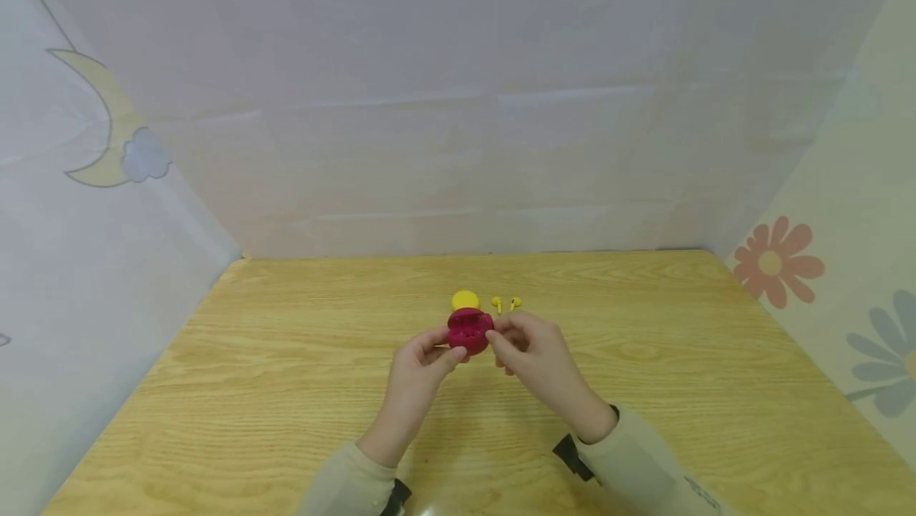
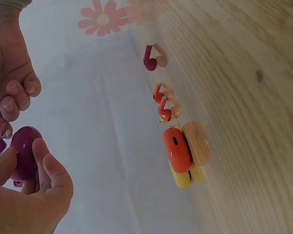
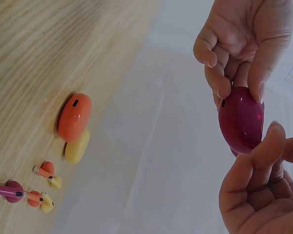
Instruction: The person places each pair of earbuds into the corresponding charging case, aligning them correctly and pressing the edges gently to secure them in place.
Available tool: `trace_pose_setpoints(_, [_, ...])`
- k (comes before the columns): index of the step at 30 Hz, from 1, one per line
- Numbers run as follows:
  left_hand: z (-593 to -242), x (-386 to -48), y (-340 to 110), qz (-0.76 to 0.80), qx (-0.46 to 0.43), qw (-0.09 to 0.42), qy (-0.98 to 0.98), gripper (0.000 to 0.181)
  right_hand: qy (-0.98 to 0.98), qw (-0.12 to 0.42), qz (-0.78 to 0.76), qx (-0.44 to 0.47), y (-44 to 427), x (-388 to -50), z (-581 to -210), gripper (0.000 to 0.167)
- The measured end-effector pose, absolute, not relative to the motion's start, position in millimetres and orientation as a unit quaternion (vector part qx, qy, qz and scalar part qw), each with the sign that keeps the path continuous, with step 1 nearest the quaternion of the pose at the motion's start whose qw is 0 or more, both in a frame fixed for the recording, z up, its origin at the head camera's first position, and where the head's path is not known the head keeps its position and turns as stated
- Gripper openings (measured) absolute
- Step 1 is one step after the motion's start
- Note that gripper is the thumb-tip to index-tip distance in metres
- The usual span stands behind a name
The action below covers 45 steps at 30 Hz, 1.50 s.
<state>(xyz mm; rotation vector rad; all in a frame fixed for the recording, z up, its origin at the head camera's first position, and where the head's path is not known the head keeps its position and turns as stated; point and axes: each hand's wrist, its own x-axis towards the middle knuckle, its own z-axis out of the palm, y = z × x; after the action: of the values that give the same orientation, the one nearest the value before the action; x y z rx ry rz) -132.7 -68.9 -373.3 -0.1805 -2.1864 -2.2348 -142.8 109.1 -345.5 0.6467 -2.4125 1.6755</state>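
My left hand [image 1: 421, 369] grips a glossy magenta earbud case [image 1: 469, 341] between thumb and fingers, raised above the table. Its lid stands up, and the inside faces the head camera. To the right of the case, my right hand [image 1: 535, 353] pinches a magenta earbud [image 2: 0, 145] at its fingertips; in the left wrist view it hangs just beside the case. The head view hides most of this earbud behind the fingers. A second magenta earbud [image 3: 10, 190] lies on the table, seen in both wrist views.
On the wooden table [image 1: 286, 357] lie an orange case [image 3: 75, 118] and, behind it, a yellow case [image 1: 465, 300]. Two orange earbuds [image 2: 164, 111] and two yellow earbuds [image 1: 514, 304] lie beside them. A pale cloth wall [image 1: 458, 142] rises at the back.
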Motion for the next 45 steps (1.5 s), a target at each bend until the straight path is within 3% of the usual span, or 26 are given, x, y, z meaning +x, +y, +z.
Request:
trace_pose_setpoints(30, [-372.7,-127.9,-65.9,-0.717,-0.072,0.005,-0.693,0.03,-0.848,0.116,0.449,0.256,97.1,-142.7,-345.7,0.004])
trace_pose_setpoints(45, [-373.4,-128.8,-65.3,-0.716,-0.072,0.006,-0.695,0.029,-0.87,0.142,0.412,0.232,94.0,-138.5,-342.5,0.005])
